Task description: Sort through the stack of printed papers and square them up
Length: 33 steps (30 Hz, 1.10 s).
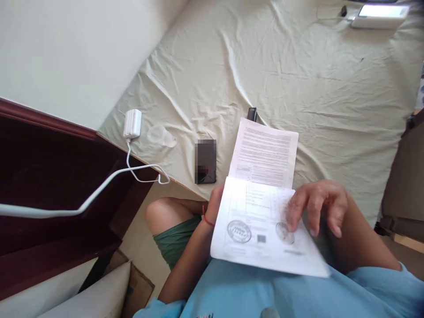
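A printed document of several sheets lies bent open over my lap. Its lower page (251,243) carries round stamps and a small square code, while the upper sheet (265,152) of dense print extends onto the cloth-covered surface. My left hand (217,201) grips the document at its left edge, most of its fingers hidden behind the paper. A red string circles that wrist. Above the page's right side, my right hand (319,205) has its fingers apart and bent downward, slightly blurred. Whether a fingertip touches the stamp there I cannot tell.
On the pale wrinkled cloth (314,84) lie a dark phone (207,163), a clear plastic cup (161,135) on its side and a white charger (133,123) with a cable. A black object (252,114) touches the sheet's top. At the far right sits a lit white device (380,17).
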Motion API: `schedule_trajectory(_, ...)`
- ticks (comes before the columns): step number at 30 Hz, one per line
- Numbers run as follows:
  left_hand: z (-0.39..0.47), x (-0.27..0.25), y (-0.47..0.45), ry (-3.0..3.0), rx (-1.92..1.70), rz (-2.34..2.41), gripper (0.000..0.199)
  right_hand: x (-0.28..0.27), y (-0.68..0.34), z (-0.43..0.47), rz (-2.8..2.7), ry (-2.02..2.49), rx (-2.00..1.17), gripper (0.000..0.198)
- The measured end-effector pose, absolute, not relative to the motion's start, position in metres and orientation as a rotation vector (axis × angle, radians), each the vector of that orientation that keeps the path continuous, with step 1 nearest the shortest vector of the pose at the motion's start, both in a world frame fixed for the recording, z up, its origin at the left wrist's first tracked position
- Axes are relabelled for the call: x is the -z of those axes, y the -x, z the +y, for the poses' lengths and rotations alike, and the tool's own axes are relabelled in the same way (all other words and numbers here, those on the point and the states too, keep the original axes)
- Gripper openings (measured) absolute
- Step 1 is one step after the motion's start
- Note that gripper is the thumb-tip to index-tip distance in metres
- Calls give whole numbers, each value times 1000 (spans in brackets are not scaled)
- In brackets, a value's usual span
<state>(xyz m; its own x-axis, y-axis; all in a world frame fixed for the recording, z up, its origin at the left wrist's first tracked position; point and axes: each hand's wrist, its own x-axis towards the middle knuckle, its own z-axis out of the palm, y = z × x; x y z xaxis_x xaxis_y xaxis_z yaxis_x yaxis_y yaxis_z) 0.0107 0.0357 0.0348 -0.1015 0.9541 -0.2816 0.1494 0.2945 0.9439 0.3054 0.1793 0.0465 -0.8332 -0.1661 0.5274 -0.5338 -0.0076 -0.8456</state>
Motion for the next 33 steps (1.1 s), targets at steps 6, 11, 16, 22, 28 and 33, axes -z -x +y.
schedule_trajectory(6,30,-36,-12,-1213,-1004,1472,22,-32,-312,173,-1252,446,-1662,14)
schedule_trajectory(11,19,-21,-15,-1268,-970,1525,16,-9,-305,179,-873,1124,-1061,17)
schedule_trajectory(16,12,-15,-13,-1323,-974,1460,19,-3,-302,185,-915,1161,-1156,31)
schedule_trajectory(22,13,-16,-13,-1298,-1014,1458,17,-7,-301,181,-934,1096,-1144,34)
schedule_trajectory(28,17,-22,-19,-1221,-1040,1464,19,-7,-298,179,-930,1110,-1140,33)
schedule_trajectory(33,19,-20,-19,-1181,-1013,1499,20,-4,-303,182,-939,1117,-1097,33)
